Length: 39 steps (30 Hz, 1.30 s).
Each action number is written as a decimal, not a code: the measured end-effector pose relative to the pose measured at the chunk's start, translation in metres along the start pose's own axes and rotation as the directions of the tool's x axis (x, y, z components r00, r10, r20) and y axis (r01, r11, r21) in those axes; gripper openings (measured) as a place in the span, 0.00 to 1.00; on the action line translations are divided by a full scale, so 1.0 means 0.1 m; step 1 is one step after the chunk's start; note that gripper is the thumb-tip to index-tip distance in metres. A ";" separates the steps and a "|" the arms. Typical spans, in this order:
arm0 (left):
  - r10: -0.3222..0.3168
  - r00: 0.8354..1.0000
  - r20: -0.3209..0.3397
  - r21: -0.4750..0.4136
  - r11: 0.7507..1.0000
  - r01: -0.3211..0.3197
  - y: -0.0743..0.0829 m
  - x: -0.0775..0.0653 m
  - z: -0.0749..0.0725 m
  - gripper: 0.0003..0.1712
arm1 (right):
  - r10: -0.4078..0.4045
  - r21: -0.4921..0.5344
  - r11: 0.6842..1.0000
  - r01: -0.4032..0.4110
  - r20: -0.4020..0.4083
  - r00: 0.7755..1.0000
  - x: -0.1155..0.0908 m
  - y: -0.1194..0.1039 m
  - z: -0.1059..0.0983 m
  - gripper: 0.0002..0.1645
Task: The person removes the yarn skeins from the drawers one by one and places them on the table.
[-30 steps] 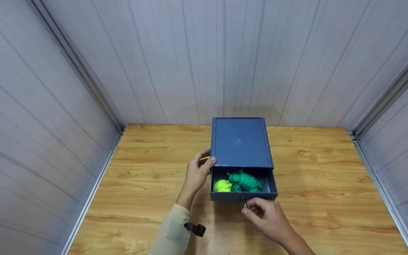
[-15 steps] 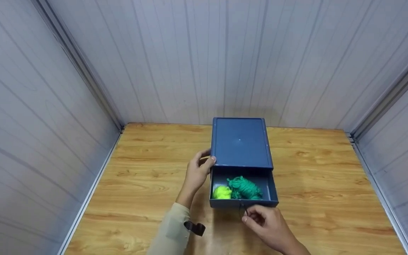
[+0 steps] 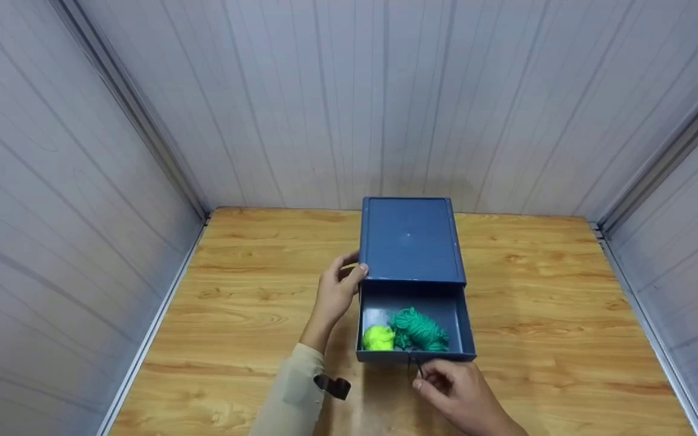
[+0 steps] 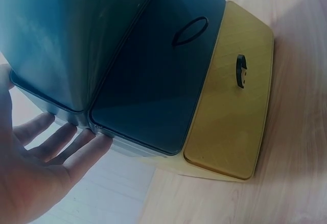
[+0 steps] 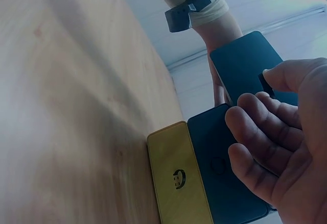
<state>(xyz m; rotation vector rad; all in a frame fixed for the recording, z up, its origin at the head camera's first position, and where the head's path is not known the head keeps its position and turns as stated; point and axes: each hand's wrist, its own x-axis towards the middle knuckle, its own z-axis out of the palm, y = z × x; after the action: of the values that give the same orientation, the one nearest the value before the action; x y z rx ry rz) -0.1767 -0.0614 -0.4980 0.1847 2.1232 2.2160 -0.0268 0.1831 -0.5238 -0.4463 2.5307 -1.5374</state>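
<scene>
A blue drawer unit point(image 3: 409, 236) stands on the table with its top drawer point(image 3: 379, 357) pulled out towards me. Inside the drawer, a bundle of green yarn point(image 3: 419, 330) lies beside a bright yellow ball of fluffy yarn point(image 3: 378, 338). My right hand point(image 3: 461, 387) pinches the black loop pull point(image 5: 266, 84) on the drawer front between thumb and fingertips. On the unit's left side, my left hand point(image 3: 334, 293) presses with fairly straight fingers point(image 4: 82, 157), its thumb at the top front corner.
Below the open drawer, the left wrist view shows a closed blue drawer point(image 4: 153, 81) and a closed yellow drawer point(image 4: 230, 122), each with a black pull. Pale panel walls point(image 3: 349, 103) enclose the wooden table point(image 3: 252, 290) at the back and both sides.
The top drawer has slid further out towards me, with the right hand moving along on its pull. More of the drawer's inside shows. The left hand has stayed on the unit's side.
</scene>
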 end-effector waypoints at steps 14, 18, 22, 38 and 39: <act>-0.015 1.000 -0.025 0.052 0.999 0.017 -0.20 0.11 -0.01 0.26 | -0.009 -0.061 0.998 0.008 -0.016 1.000 -0.05 0.01 -0.03 0.09; -0.009 1.000 -0.009 0.013 1.000 0.010 -0.06 0.03 0.00 0.26 | -0.047 -0.073 0.996 0.045 -0.035 0.998 -0.08 0.00 -0.07 0.07; -0.014 1.000 0.008 -0.025 1.000 0.015 -0.08 0.05 -0.02 0.27 | -0.088 -0.072 0.994 0.085 -0.046 0.995 -0.14 -0.06 -0.13 0.04; -0.006 1.000 -0.016 -0.014 1.000 0.006 -0.30 0.15 -0.04 0.27 | -0.136 -0.143 0.983 0.119 -0.122 0.983 -0.18 -0.51 -0.46 0.10; -0.006 1.000 -0.017 -0.013 1.000 0.006 -0.31 0.15 -0.04 0.27 | -0.137 -0.151 0.982 0.117 -0.128 0.982 -0.17 -0.53 -0.47 0.10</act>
<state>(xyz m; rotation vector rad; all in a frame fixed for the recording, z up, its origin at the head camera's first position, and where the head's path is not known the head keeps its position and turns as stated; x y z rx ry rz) -0.1933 -0.0616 -0.5281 0.1593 2.1143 2.2354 -0.0149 0.2054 -0.4551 -0.5489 2.7815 -1.4820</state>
